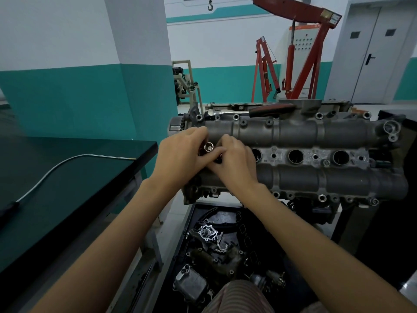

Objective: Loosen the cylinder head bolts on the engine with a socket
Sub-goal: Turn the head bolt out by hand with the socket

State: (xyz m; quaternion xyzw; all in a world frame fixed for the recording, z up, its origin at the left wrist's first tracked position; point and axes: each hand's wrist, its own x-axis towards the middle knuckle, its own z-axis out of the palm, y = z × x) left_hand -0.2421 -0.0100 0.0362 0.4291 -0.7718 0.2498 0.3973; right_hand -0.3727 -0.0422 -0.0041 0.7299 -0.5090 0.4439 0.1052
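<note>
Both hands meet over the engine's [293, 136] left end. Left hand [180, 159] pinches the socket [208, 147], open end up; right hand [234, 161] curls beside it on something dark I can't identify. Ratchet [248, 110] lies unattached on the far edge. Risks: socket slips into a plug well [296, 156]; ratchet gets knocked off.

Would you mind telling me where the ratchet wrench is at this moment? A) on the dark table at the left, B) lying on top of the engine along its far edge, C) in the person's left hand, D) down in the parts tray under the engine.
B: the ratchet wrench lies untouched along the far edge of the engine, while both hands work at a socket nearer the camera.
</note>
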